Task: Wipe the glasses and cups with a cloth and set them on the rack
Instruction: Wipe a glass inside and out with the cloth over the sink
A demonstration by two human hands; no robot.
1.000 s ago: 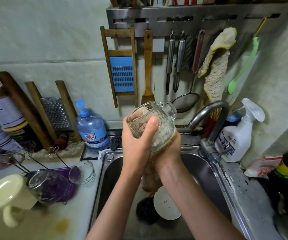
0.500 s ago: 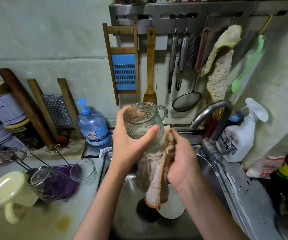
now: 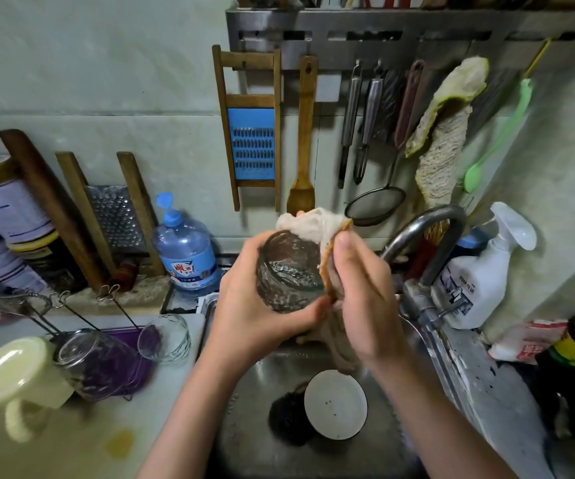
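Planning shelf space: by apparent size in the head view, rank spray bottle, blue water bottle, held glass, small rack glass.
spray bottle
blue water bottle and held glass: alike; glass nearer
small rack glass

Pale counter [image 3: 54, 454] left of the sink [image 3: 241, 444], with upturned cream mug [image 3: 13, 375], purple tray [image 3: 120, 337] and small glass [image 3: 165, 337].

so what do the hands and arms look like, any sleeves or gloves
The left hand and right hand are bare: no gloves, rings, watch or bracelets. No sleeves show anywhere in the frame. Visible nails look short, unpainted.
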